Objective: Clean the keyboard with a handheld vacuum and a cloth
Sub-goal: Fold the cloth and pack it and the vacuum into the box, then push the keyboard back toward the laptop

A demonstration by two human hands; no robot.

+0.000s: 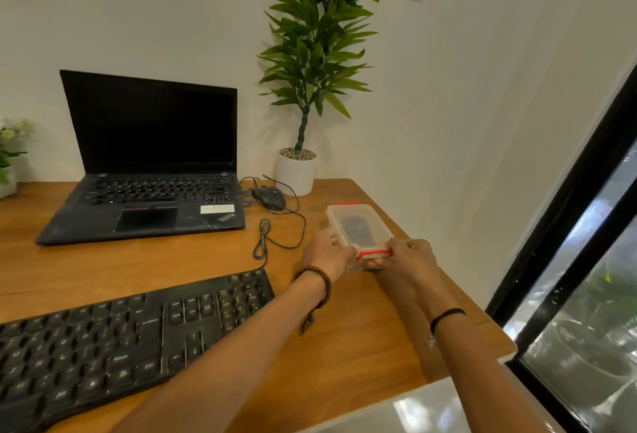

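A wooden desk (344,346) meets a white wall (482,88), with a dark-framed window (586,225) at the right. The black keyboard (120,339) lies near left. The left hand (325,253) and right hand (410,256) grip the near end of a clear lidded box (358,222), fingers curled by its red clip (375,253).

Head-worn wide-angle camera looks forward and down, close over keyboard (120,339) and desk (362,346).
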